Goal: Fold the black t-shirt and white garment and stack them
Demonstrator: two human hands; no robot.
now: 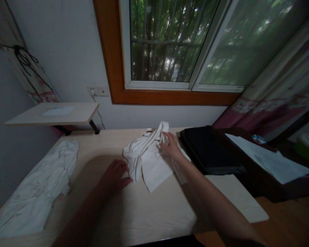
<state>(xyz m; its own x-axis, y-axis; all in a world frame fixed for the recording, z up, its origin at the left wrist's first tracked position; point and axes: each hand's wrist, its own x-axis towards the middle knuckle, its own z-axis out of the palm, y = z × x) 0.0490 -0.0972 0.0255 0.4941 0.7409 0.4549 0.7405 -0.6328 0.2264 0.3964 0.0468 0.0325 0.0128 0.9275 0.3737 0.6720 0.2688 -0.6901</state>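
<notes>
A crumpled white garment [154, 166], shirt-like with loose folds, lies on the light wooden table in front of me. My right hand [171, 145] is on its upper right part, fingers and thumb curled into the fabric; one fold rises just beyond the fingertips. At the garment's left edge is my left hand [115, 175], thumb and fingers apart. Whether its fingertips touch the cloth is hard to see in the shadow. Another white garment [41, 188] lies in a long rumpled heap along the table's left side, away from both hands.
A black folded case [208, 149] lies right of the garment, near a pale board [238, 197] and a dark surface with a white sheet [265, 156]. At the back left stands a small raised shelf [82, 111] with paper on it. The wall and window are behind.
</notes>
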